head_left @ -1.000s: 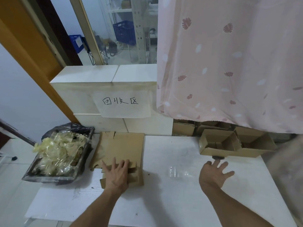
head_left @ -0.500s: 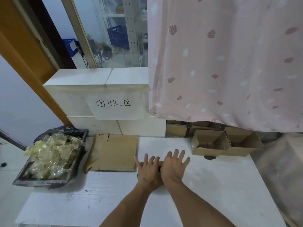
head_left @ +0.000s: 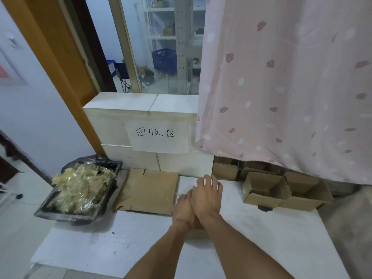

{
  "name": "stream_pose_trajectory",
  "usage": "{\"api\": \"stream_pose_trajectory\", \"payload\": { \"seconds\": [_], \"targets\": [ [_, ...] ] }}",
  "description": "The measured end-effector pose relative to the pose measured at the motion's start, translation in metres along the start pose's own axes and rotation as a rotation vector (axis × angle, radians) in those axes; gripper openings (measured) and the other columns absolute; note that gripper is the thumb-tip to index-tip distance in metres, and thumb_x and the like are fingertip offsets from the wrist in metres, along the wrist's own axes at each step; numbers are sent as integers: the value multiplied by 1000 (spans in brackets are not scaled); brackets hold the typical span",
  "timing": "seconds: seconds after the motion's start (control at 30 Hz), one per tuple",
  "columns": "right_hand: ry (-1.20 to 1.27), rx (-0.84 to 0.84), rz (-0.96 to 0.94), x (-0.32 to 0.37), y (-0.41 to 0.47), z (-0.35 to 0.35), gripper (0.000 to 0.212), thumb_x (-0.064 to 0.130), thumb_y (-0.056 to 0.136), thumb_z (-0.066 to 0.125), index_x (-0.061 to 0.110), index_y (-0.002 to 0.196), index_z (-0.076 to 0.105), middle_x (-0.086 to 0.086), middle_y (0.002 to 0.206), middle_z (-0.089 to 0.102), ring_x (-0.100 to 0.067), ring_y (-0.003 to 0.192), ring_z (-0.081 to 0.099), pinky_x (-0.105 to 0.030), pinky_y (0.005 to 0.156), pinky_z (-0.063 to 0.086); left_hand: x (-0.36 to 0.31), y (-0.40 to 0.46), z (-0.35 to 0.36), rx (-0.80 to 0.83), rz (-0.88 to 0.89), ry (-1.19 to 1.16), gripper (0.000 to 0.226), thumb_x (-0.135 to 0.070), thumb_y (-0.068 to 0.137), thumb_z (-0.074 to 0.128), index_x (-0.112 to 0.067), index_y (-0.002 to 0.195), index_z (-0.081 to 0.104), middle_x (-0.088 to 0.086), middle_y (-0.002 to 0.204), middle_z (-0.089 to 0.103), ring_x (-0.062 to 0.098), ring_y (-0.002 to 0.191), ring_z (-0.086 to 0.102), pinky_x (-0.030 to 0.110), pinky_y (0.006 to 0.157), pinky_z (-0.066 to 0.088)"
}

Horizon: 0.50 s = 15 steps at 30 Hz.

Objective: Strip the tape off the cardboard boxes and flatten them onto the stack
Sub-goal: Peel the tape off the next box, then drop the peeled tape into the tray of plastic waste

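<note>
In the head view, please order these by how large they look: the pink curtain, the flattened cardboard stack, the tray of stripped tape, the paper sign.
1. pink curtain, clearly largest
2. tray of stripped tape and flattened cardboard stack: they look alike, so I do not rank them
3. paper sign, smallest

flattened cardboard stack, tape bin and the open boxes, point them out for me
flattened cardboard stack (head_left: 150,190), head view, middle of the top sheet
tape bin (head_left: 66,215), head view, near black rim
open boxes (head_left: 261,198), head view, front wall of the left box
</note>
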State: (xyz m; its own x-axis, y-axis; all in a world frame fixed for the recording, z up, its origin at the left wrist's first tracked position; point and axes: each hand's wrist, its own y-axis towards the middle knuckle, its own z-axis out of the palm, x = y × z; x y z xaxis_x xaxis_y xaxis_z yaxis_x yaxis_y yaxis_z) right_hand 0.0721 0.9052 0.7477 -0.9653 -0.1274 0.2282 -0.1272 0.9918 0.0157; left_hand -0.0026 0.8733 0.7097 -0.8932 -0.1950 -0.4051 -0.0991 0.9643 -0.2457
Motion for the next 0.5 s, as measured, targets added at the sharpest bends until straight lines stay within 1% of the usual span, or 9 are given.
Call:
{"api": "stream_pose_trajectory", "payload": {
  "seconds": [0.07,0.1,0.13,0.17,0.23,0.33,0.4,0.43,0.5],
  "targets": [
    [54,-5,23,-1,-5,3,40,35,98,39,21,134,51,1,148,40,-21,143,24,-37,116,20,2,1,-10,-128,-57,-218,49,-40,85,63,-24,129,49,-3,127,60,19,120,55,40,108,39],
    [87,-16,34,-1,-7,5,40,35,96,40,21,132,53,2,145,43,-20,141,27,-36,115,22,4,1,-16,-183,-97,-286,36,-33,87,59,-23,121,53,-2,120,63,21,115,58,40,103,43],
    [123,-27,44,-2,-8,6,40,35,95,42,21,131,54,2,142,47,-19,139,30,-35,113,24,6,1,-21,-227,-126,-281,31,-30,89,56,-23,118,54,-2,117,64,22,114,57,41,103,41],
    [169,-36,56,-1,-8,7,41,34,93,43,21,130,55,3,139,50,-18,137,33,-34,112,26,9,0,-25,-251,-145,-209,31,-31,90,55,-23,120,54,-3,119,62,21,116,55,44,107,35],
    [304,-36,97,1,-6,8,41,36,92,45,22,129,55,5,137,52,-17,133,37,-34,109,30,14,-4,-29,-291,-165,-131,34,-37,93,51,-26,125,54,-8,125,57,16,123,49,51,115,19],
    [562,97,168,9,-4,10,45,56,92,47,31,131,49,10,135,52,-15,125,45,-34,100,38,24,-7,-32,-326,-100,-77,29,-33,98,46,-29,124,58,-12,133,54,11,131,44,52,119,2],
    [689,208,154,14,-8,18,55,71,88,47,36,130,45,13,131,52,-11,118,49,-28,88,36,37,-9,-33,-350,-140,-44,28,-29,97,50,-30,123,59,-11,130,57,12,129,47,50,120,1],
    [710,255,130,16,-13,23,60,74,85,47,35,130,45,13,129,52,-11,115,50,-27,87,37,45,-11,-34,-370,-196,-72,25,-29,95,53,-29,120,60,-10,124,61,15,124,51,49,118,4],
    [710,325,64,22,-24,35,65,78,81,46,33,129,48,12,126,53,-12,113,51,-29,90,44,63,-17,-38,-391,-302,-109,21,-31,92,55,-29,112,60,-9,114,64,16,114,55,46,115,11]
  ]
}}
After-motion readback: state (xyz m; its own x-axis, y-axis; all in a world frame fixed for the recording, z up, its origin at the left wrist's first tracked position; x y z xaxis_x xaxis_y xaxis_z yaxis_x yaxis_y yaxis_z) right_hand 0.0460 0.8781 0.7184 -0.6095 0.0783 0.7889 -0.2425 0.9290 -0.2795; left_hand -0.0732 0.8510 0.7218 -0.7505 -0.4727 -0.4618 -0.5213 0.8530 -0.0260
